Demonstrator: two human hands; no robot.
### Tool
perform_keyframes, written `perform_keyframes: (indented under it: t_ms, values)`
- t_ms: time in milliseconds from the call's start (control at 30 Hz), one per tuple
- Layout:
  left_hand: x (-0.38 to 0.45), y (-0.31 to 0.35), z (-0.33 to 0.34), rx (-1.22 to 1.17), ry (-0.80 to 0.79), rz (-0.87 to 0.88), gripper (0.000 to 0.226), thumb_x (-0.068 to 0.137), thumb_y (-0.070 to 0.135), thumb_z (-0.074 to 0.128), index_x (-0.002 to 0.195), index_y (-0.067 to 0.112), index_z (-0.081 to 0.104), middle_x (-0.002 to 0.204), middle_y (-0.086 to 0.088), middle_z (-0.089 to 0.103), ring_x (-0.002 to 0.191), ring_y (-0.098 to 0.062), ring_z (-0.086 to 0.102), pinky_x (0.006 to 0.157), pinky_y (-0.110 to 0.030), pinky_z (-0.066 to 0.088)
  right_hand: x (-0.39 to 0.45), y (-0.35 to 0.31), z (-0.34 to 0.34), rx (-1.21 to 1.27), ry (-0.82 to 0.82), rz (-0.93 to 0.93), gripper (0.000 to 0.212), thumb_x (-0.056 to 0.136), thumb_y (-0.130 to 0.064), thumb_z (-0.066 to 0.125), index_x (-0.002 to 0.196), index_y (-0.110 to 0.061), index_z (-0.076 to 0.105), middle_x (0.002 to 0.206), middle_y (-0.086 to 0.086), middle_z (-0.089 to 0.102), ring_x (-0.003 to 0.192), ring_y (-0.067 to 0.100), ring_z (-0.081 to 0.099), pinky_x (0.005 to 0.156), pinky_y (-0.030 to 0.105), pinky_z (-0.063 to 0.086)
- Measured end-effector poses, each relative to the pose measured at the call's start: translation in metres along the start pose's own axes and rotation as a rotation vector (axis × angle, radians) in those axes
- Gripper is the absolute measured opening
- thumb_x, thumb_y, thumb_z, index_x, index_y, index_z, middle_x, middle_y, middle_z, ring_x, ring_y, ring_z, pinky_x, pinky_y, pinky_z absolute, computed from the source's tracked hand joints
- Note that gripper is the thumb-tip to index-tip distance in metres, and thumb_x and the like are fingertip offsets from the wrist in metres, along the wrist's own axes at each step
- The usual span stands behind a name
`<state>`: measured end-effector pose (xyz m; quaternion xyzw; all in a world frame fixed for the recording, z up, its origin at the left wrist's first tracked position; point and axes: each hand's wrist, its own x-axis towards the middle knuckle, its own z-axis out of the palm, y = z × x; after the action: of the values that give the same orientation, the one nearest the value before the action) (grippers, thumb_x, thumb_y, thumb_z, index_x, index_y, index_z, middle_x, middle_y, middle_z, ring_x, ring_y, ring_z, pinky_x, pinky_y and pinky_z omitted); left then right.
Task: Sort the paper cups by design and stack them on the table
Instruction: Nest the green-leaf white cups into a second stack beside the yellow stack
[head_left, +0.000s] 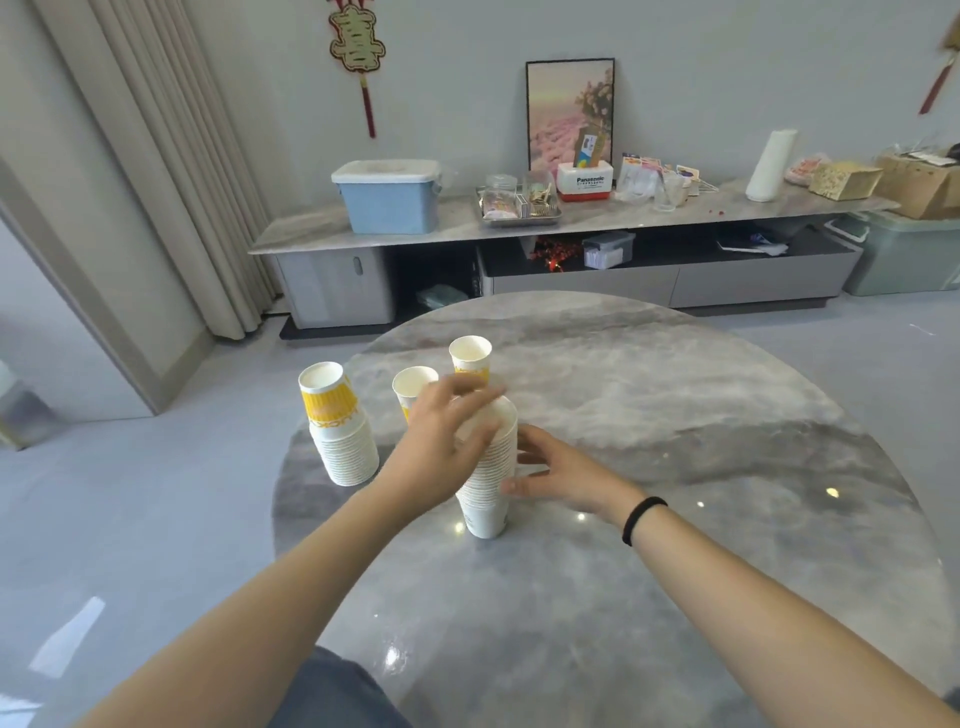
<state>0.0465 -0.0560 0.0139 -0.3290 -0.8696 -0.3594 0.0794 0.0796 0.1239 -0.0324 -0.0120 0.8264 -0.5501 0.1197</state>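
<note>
Head view – hands (447, 441) gripping ribbed paper-cup stack (491, 478)

Tall white stack (488, 467): upright, mouths up, plain white, near bench (675, 467) centre. Yellow-band stack (340, 431): inverted, bases up, leaning slightly, at 9 o'clock from the white stack, apart from it. Two single yellow-print cups, upright, open: nearer cup (413, 387) at 11 o'clock, farther cup (470, 358) at 12 o'clock.
</note>
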Motion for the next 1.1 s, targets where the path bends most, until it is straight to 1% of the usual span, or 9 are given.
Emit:
perform_keyframes:
  t_ms: [67,133,267,400,567,733,867,1000,1100]
  values:
    - [0.001,-0.001,-0.005,-0.05,0.096,-0.151,0.045,0.091,0.042,0.045,0.132,0.027,0.052,0.136,-0.006,0.043,0.13,-0.022,0.037,0.111,-0.037,0.028,0.003,0.003,0.007,-0.014,0.002,0.025,0.082,0.073,-0.024,0.078,0.14,-0.024,0.031,0.137,-0.011,0.046,0.125,0.008,0.044,0.102,0.028,0.037]
    - [0.001,-0.003,-0.007,-0.162,-0.045,-0.327,0.045,0.094,0.042,0.046,0.138,0.034,0.042,0.148,-0.005,0.031,0.139,-0.021,0.028,0.116,-0.037,0.024,0.006,0.011,0.016,-0.04,-0.001,0.056,0.087,0.07,-0.026,0.08,0.14,-0.023,0.028,0.135,-0.01,0.047,0.124,0.008,0.044,0.098,0.024,0.035]
    - [-0.007,-0.005,-0.005,-0.183,-0.218,-0.279,0.065,0.088,0.047,0.053,0.146,0.035,0.027,0.155,0.007,0.018,0.143,-0.011,0.02,0.108,-0.022,0.019,0.01,0.025,0.035,-0.061,0.043,0.098,0.082,0.071,-0.02,0.079,0.136,-0.022,0.03,0.128,-0.006,0.052,0.121,0.011,0.049,0.1,0.028,0.041]
    - [-0.011,-0.016,-0.013,-0.074,-0.188,-0.252,0.071,0.088,0.047,0.054,0.148,0.026,0.023,0.155,0.009,0.02,0.136,-0.01,0.032,0.105,-0.019,0.025,0.012,0.025,0.041,-0.045,0.044,0.093,0.072,0.071,-0.019,0.079,0.127,-0.023,0.035,0.122,-0.004,0.055,0.111,0.011,0.054,0.082,0.017,0.045]
    - [-0.028,-0.043,-0.035,-0.401,-0.107,-0.547,0.056,0.095,0.041,0.042,0.145,0.019,0.032,0.145,0.0,0.022,0.116,-0.013,0.044,0.088,-0.035,0.054,0.004,0.005,0.041,-0.089,0.004,0.087,0.062,0.061,-0.033,0.079,0.115,-0.034,0.047,0.107,-0.01,0.055,0.081,0.003,0.054,0.067,0.016,0.044]
    - [-0.059,-0.086,-0.046,-0.532,-0.094,-0.72,0.048,0.096,0.049,0.031,0.137,0.025,0.041,0.141,-0.004,0.038,0.123,-0.02,0.046,0.091,-0.034,0.051,0.006,-0.034,0.034,-0.257,0.008,0.01,0.055,0.072,-0.025,0.079,0.122,-0.022,0.056,0.103,-0.011,0.058,0.094,0.005,0.053,0.069,-0.001,0.039]
    - [-0.079,-0.106,-0.041,-0.785,-0.084,-0.878,0.039,0.1,0.03,0.035,0.136,0.014,0.039,0.138,-0.012,0.047,0.121,-0.029,0.053,0.071,-0.03,0.058,0.013,-0.068,0.04,-0.264,0.038,0.015,0.058,0.068,-0.03,0.08,0.121,-0.026,0.056,0.112,-0.01,0.057,0.109,0.017,0.057,0.078,0.024,0.051]
    - [-0.09,-0.114,-0.039,-0.996,-0.116,-0.931,0.04,0.1,0.03,0.037,0.137,0.013,0.04,0.13,-0.008,0.05,0.115,-0.025,0.055,0.092,-0.04,0.052,0.025,-0.098,0.055,-0.271,0.125,-0.058,0.058,0.07,-0.027,0.079,0.122,-0.022,0.053,0.091,-0.011,0.049,0.09,0.011,0.052,0.061,0.016,0.037]
    - [-0.095,-0.122,-0.04,-1.125,-0.162,-1.024,0.04,0.099,0.034,0.04,0.133,0.015,0.047,0.132,-0.014,0.055,0.117,-0.029,0.058,0.096,-0.041,0.05,0.037,-0.116,0.078,-0.256,0.257,-0.139,0.058,0.069,-0.03,0.079,0.117,-0.019,0.049,0.104,-0.01,0.047,0.098,0.011,0.046,0.069,0.022,0.038]
